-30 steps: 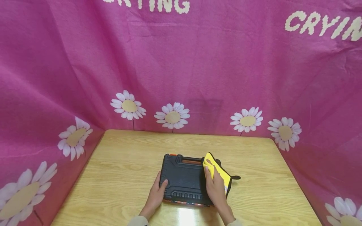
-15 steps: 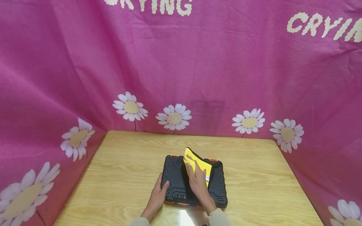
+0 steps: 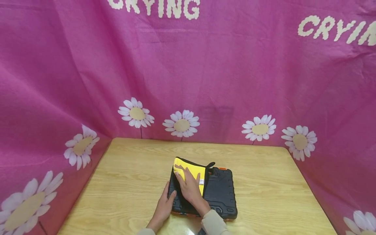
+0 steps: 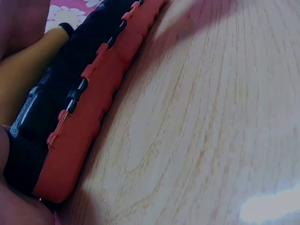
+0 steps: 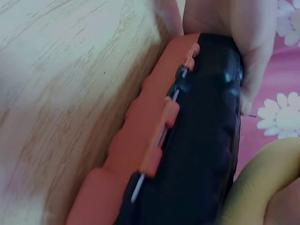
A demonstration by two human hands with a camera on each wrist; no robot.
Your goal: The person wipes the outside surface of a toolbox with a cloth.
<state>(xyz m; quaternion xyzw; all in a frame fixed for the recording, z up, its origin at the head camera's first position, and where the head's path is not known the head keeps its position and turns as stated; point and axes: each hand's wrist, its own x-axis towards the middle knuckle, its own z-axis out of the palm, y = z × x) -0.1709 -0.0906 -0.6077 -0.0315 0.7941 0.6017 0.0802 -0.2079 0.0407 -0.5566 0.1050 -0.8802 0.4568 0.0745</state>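
A black plastic tool case (image 3: 221,191) with an orange underside lies flat on the table, its hinged edge toward me. At its left end my left hand (image 3: 164,205) grips it, thumb on top and fingers along the side. My right hand (image 3: 191,190) holds a yellow cloth (image 3: 196,169) with black edging, a white tag and a black loop, over the left part of the lid. Some of the cloth is bunched between the fingers. The orange-and-black hinge side of the case (image 4: 101,89) fills much of the left wrist view; in the right wrist view, the cloth (image 5: 262,176) curves beside the case.
The wooden table (image 3: 264,182) extends around the case on all sides. A pink curtain (image 3: 223,75) printed with daisies and lettering encloses its back and sides.
My right hand has slid the cloth from the right end of the case across the lid to its left end. My left hand has kept its grip; the case has barely shifted.
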